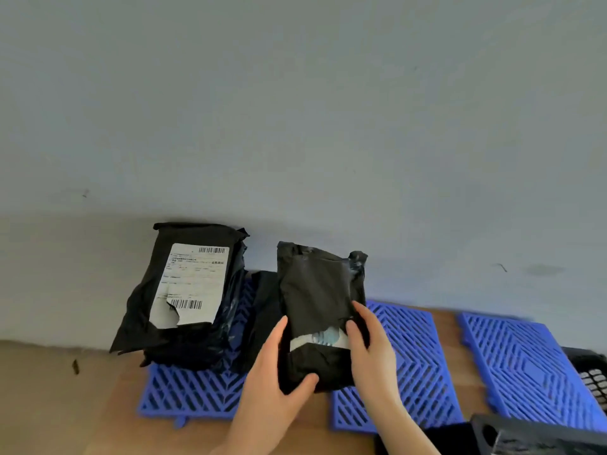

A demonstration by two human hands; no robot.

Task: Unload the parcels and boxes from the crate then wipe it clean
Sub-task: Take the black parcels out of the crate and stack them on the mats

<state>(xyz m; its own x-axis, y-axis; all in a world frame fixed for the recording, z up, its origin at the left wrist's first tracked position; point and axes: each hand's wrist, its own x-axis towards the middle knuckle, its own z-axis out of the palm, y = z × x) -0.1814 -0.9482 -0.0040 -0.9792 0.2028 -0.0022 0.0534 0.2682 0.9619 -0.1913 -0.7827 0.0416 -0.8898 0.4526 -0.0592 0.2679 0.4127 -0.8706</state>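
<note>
Left hand, right hand grip one parcel.

Views: we have one, the head camera.
Position: we look from above and behind the left hand and right hand, whose forearms enter at the bottom edge.
Facing: we look forward and down, towards the wall, which fills the upper half.
Nearness: we are close; the parcel that both hands hold sits at arm's reach, low in the centre.
Lens: wide, so we see the mats spread from left to right.
Cut off: we catch the crate only at the bottom right corner.
</note>
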